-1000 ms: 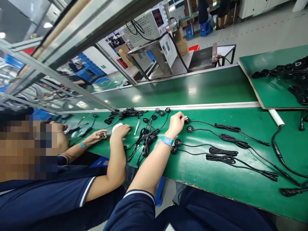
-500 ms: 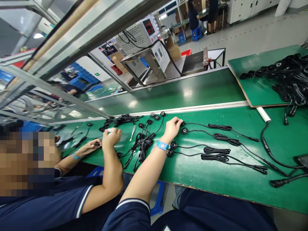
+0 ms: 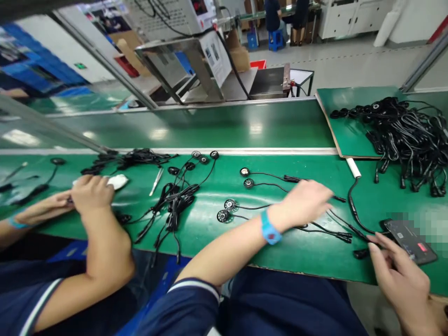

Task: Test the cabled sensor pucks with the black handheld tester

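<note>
Several black cables with round ring-shaped heads lie side by side before me, among them one head (image 3: 223, 215) near the front and another (image 3: 248, 183) farther back. My left hand (image 3: 308, 201), smeared by motion, passes over the bundled middles of these cables, and its grip is unclear. At the right, my right hand (image 3: 399, 275) has thumb and fingers closed around the end of a black cable (image 3: 353, 228). Close to its fingertips is a thick black plug (image 3: 361, 253). Behind that hand lies a dark flat device (image 3: 411, 240) with a small red display.
A large heap of black cables (image 3: 402, 130) covers much of a raised green board (image 3: 357, 140) at the back right. More cables (image 3: 178, 200) and a white pen-like tool (image 3: 156, 182) lie left of centre. A co-worker's hands (image 3: 93, 193) work at the left.
My left hand has left the round heads and moved right, over the cable bundles. My right hand has come into view at the cable ends. The view has swung right.
</note>
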`<state>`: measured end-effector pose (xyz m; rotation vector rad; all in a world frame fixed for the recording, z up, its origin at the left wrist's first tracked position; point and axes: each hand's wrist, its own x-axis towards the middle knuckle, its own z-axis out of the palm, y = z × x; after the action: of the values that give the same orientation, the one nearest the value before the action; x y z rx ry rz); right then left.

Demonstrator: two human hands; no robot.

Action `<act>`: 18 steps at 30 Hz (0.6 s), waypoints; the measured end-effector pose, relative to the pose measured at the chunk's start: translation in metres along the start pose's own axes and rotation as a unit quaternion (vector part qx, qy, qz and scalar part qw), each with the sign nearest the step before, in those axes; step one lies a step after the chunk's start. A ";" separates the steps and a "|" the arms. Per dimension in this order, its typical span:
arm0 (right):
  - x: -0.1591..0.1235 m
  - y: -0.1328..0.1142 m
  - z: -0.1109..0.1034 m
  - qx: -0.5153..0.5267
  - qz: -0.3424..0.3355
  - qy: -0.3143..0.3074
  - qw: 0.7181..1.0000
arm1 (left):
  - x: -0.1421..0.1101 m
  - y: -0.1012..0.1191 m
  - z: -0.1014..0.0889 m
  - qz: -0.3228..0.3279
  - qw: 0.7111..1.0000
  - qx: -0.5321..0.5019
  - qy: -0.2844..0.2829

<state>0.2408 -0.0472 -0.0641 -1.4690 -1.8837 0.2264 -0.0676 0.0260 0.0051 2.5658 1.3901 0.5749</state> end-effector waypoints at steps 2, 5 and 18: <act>0.010 0.002 0.006 0.000 -0.040 -0.023 0.999 | 0.023 0.031 0.029 0.082 0.996 -0.027 -0.031; 0.019 0.007 0.006 -0.001 -0.045 -0.049 0.998 | 0.034 0.048 0.065 0.125 0.990 -0.050 -0.050; 0.016 0.013 -0.006 0.061 0.064 -0.091 0.992 | 0.026 0.036 0.062 0.004 0.999 -0.004 0.051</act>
<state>0.2533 -0.0300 -0.0598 -1.5296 -1.8813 0.5424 -0.0015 0.0304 -0.0332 2.5704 1.4052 0.7199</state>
